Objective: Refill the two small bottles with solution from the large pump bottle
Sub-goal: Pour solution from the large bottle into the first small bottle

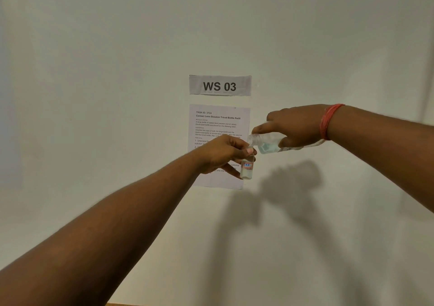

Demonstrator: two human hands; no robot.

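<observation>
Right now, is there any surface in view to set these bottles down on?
Hardly. Only a sliver of brown surface shows at the bottom edge, under the left arm. Both hands are mid-air before the wall: left hand gripping the small bottle, right hand tilting the large bottle.

only a thin tan sliver of tabletop (131, 304) peeks in at the bottom edge, right under the wall (94, 71), whatever's on it is out of shot

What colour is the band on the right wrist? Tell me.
Red wrist band, clearest in the head view.
</observation>
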